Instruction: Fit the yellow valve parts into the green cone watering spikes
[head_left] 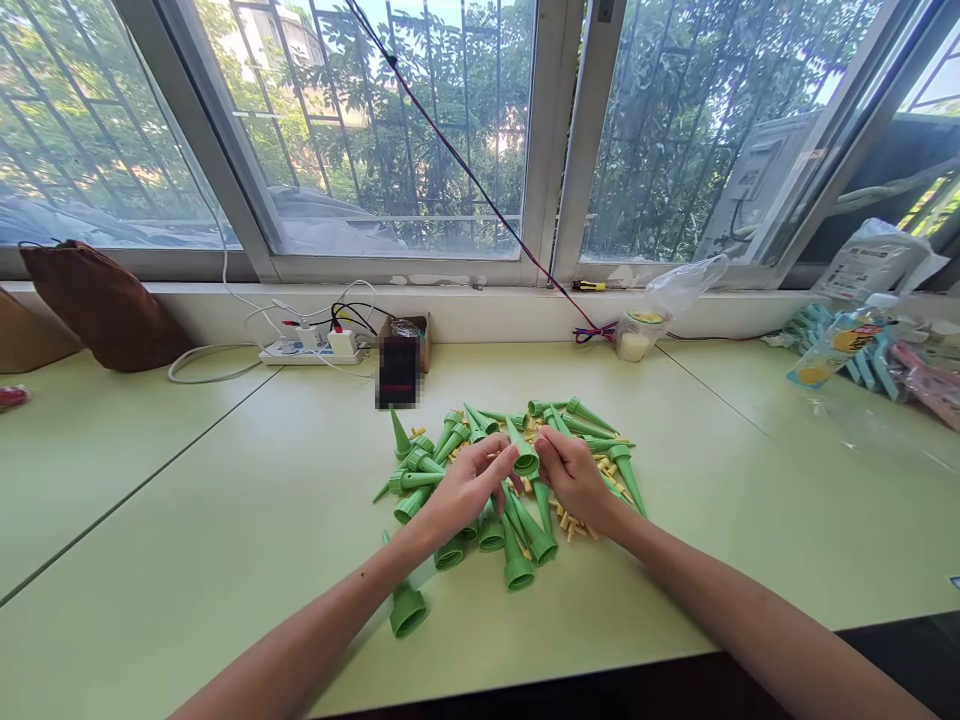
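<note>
My left hand (480,472) grips a green plastic watering spike (524,458), its wide open end facing me and its tip pointing away. Close beside it on the right, my right hand (576,478) is closed in a pinch; anything between its fingertips is hidden. Below and around both hands lies a loose heap of similar green spikes (519,570), some with ribbed collars. Small pale-yellow pegs (571,524) are scattered among them. One spike (408,612) lies apart, nearer the front edge of the table.
The pale-green table (247,560) runs up to the windowsill. At the back stand a power strip (279,354) with cables, a small box (426,345) and a jar (637,338). A brown bag (105,310) sits far left; a drink pouch (836,345) lies right.
</note>
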